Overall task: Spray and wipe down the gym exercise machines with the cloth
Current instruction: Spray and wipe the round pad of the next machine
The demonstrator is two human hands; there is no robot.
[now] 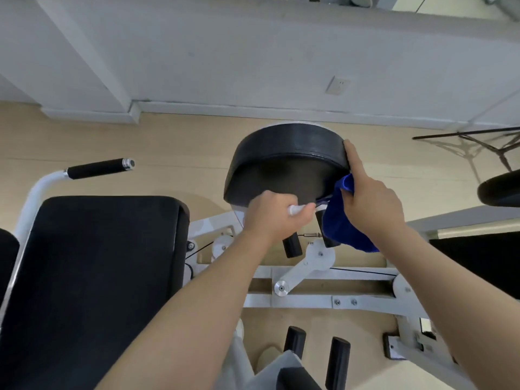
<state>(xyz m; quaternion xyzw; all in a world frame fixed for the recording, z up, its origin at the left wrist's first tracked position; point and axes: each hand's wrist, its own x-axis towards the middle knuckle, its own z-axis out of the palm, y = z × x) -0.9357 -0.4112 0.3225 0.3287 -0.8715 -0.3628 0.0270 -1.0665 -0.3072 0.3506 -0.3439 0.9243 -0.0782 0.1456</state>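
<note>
Head view, looking down at a white steel gym machine frame on a pale wood floor. Left hand fingers curled tight round a small white spray bottle, just at the near edge of the round black padded cushion; nozzle end looks aimed right toward the cloth, hard to tell with the blur. Right hand pinches a blue microfibre cloth between thumb and curled fingers, index finger stretched out straight and lying along the cushion's right rim. Cloth bunched, hanging down from the hand at the cushion's near-right side, over a short black foam roller area. Large black flat padded seat near left, with a white curved handle bar with black grip beyond it. Two black foam pegs at near bottom. White wall with a socket plate far side. Black tripod legs far right.
</note>
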